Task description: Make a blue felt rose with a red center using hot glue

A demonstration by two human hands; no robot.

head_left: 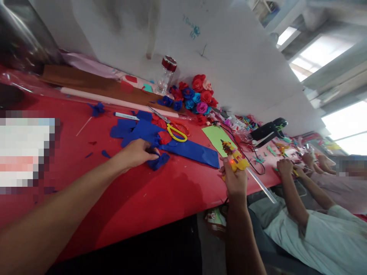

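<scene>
Left hand (137,153) on blue paper (158,162), right hand (236,181) around glue gun (240,163).

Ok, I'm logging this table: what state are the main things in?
Glue gun: held in right hand, red light lit, glue stick protruding
Blue piece: pinched in left hand
Scissors: lying down, blade opening unclear
Marker: lying down
Bottle: upright, lid on
Green sheet: lying flat
Blue strip: lying flat
Flowers: mostly heaped together
</scene>
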